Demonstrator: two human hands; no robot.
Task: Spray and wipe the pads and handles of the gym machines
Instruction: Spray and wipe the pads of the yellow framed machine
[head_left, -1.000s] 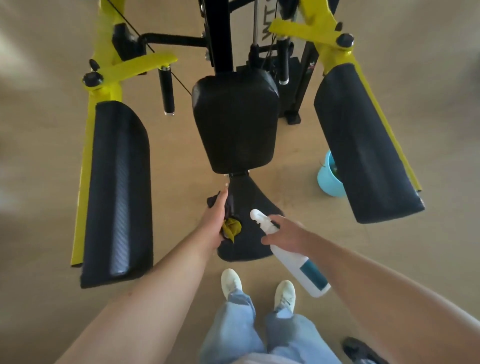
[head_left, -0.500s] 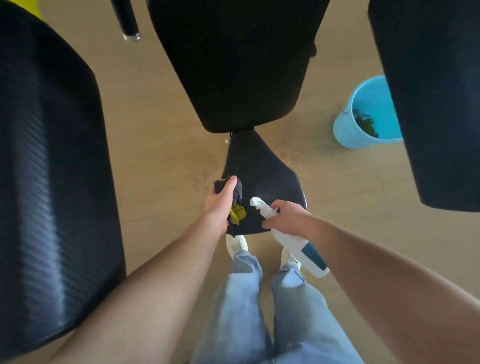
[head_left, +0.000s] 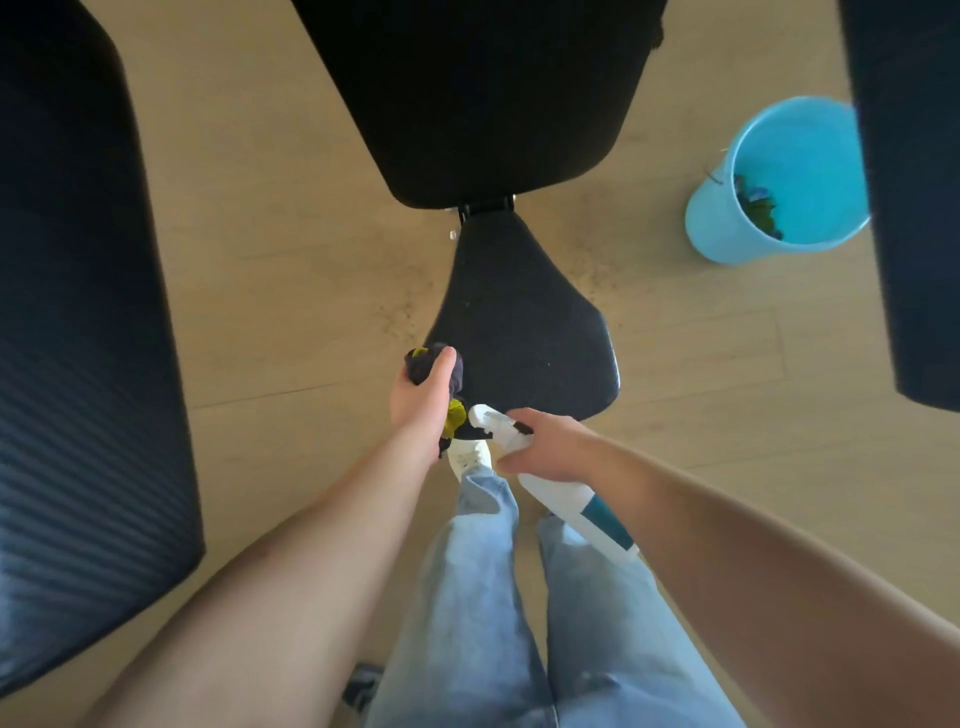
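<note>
Hands: my left hand (head_left: 418, 402) grips a bunched dark cloth (head_left: 417, 362) with a yellow patch; my right hand (head_left: 545, 447) is wrapped round the neck of the white spray bottle (head_left: 563, 493).
Seat pad: the black seat pad (head_left: 524, 332) lies just ahead of both hands, with the cloth at its near left corner.
Spray: the nozzle points left, toward the cloth, so I should turn it onto the seat and mist lightly.
Wipe: I'd spread the wad flat, then stroke from the narrow end back to the wide edge, rim included.
Other pads: back pad (head_left: 483, 93) above the seat, side pads at left (head_left: 78, 338) and right (head_left: 914, 182).
Bucket: the blue bucket (head_left: 727, 223) stands on the floor well to the right, something dark inside.
</note>
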